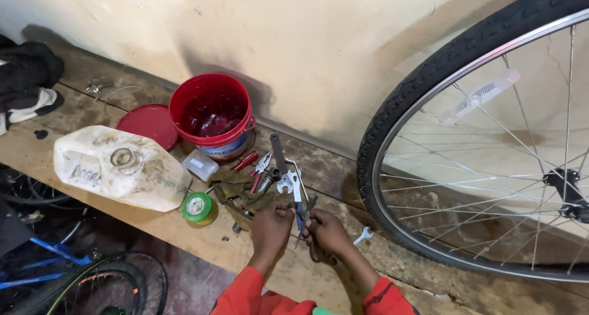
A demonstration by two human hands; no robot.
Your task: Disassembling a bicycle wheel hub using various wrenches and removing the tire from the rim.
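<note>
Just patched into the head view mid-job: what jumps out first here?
The big bicycle wheel fills the right side, leaning at the wall. At centre-left a red bucket stands on the wooden bench, a dirty white jug lying beside it. Both hands, left hand and right hand, meet over scattered tools.

A stained, cream plaster wall [294,26] rises behind a worn wooden table [202,238] that runs along its foot. Light falls unevenly, leaving soft shadows on the wall. Below the table's near edge lies a dark, dim floor [190,284].
</note>
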